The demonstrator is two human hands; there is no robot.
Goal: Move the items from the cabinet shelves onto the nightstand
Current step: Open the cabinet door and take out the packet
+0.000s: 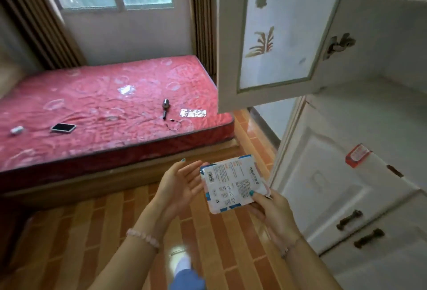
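My right hand pinches a flat white packet with blue corners, a barcode and printed text, thumb on its lower right corner. Just left of the packet, my left hand is held open, palm facing it, fingers straight and close to its left edge. Both hands hover over the floor in front of the white cabinet, whose upper door stands swung open. The shelf inside looks bare. No nightstand is in view.
A bed with a red mattress fills the left. On it lie a phone, a small metal tool with a cable, a foil strip and a small white item. Brown tiled floor lies below. A red sticker marks the lower cabinet.
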